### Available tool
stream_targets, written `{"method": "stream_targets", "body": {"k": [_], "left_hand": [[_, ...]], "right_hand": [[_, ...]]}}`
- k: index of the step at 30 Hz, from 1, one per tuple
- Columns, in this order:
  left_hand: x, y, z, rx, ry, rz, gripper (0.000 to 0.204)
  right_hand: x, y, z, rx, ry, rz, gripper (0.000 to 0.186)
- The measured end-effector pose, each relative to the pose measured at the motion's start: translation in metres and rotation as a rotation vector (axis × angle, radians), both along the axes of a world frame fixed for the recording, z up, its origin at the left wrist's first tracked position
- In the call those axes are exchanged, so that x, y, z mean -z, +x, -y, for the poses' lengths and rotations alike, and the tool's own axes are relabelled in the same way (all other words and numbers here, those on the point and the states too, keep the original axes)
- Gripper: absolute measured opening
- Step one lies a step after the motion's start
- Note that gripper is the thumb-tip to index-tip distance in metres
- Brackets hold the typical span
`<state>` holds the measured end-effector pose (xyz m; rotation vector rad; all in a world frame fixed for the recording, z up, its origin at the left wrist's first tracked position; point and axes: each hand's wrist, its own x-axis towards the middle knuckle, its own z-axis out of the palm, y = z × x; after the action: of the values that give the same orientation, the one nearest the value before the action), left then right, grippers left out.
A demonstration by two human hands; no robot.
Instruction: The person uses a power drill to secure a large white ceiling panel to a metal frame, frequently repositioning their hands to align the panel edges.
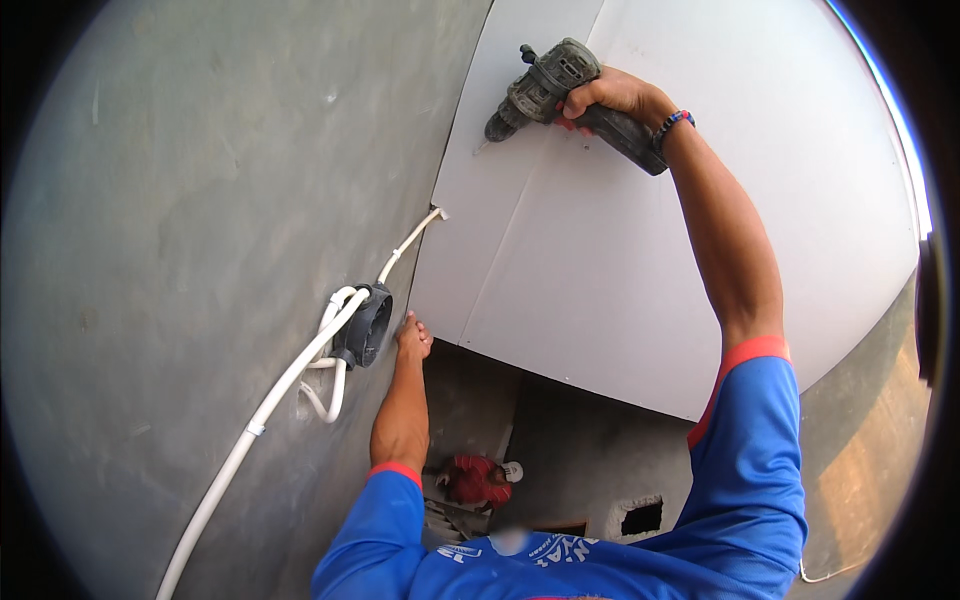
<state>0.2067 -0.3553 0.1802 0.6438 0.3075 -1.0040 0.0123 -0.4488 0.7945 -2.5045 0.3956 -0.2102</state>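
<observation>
In my right hand [612, 97] is a dark, dusty cordless drill [550, 82], gripped by its handle. The thin bit at the drill's front points down-left at a large white panel [590, 260], close to a seam; I cannot tell whether the tip touches. My left hand [414, 337] is closed at the panel's near left corner, beside the grey wall [230, 200]. Its curled fingers hide whatever they may hold. Just left of that hand, a black round electrical box [372, 325] is fixed on the wall, with white conduit [285, 385] running into it.
A thinner white conduit [408, 243] runs from the box to a hole at the panel's edge. Far below, a person in a red shirt [476, 480] and a light cap is near a grey wall with a square opening [642, 516]. Small screw heads dot the panel.
</observation>
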Motion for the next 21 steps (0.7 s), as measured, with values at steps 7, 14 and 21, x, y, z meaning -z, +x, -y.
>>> {"method": "stream_targets", "body": {"k": [7, 14, 21], "left_hand": [[0.003, -0.002, 0.010, -0.106, -0.094, -0.259, 0.045], [0.025, -0.007, 0.009, -0.105, -0.140, -0.241, 0.048], [0.034, -0.007, 0.006, -0.063, -0.269, -0.166, 0.052]], "right_hand": [[0.002, -0.007, -0.006, -0.009, 0.027, 0.024, 0.031], [-0.003, -0.006, 0.001, -0.002, 0.035, -0.040, 0.041], [0.000, -0.003, 0.006, -0.064, 0.084, -0.019, 0.030]]}}
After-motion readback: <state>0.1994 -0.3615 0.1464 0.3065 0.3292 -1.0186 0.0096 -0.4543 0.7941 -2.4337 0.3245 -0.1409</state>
